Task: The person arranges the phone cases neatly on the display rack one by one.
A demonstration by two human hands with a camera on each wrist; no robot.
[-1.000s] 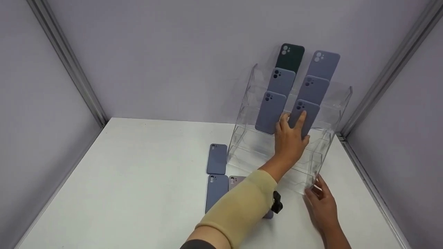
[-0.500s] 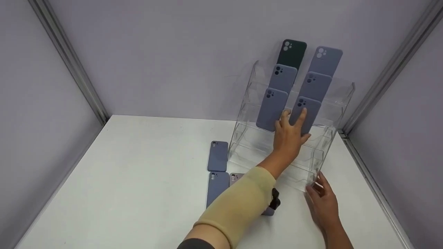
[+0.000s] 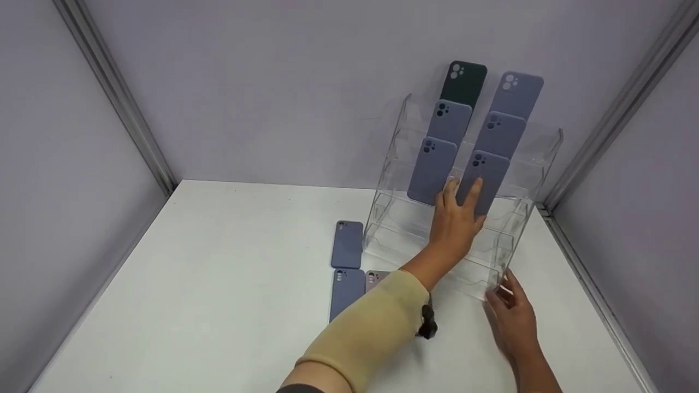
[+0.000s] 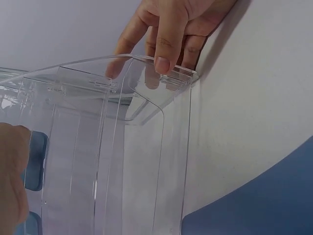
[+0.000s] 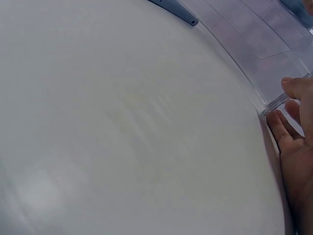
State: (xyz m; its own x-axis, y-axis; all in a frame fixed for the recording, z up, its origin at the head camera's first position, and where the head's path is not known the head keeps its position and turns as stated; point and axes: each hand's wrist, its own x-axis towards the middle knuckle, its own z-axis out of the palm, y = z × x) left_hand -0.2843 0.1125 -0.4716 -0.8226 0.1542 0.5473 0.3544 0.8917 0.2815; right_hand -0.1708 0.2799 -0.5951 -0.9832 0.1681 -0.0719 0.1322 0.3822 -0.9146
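A clear acrylic tiered display stand (image 3: 382, 213) stands at the right. Phone cases lean on its tiers in two columns: a dark green case (image 3: 464, 82) tops the left one, with blue-grey cases (image 3: 433, 169) below. My left hand (image 3: 453, 224) reaches to the lowest case of the right column (image 3: 489, 177); the index finger lies straight on its face and the thumb sits by its lower edge. The case's bottom is hidden. My right hand (image 3: 516, 322) grips the stand's front right corner, the thumb on one side and fingers on the other, as the left wrist view shows.
On the white table (image 3: 229, 273), left of the stand, lie a blue-grey case (image 3: 347, 244), a second blue-grey case (image 3: 347, 292) and a pinkish case (image 3: 375, 277) partly under my left forearm. Grey walls with metal corner posts (image 3: 120, 109) enclose the table.
The head view has shifted slightly. My left hand keeps its place at the lowest right case and its thumb has drawn in a little. My right hand stays on the stand's corner.
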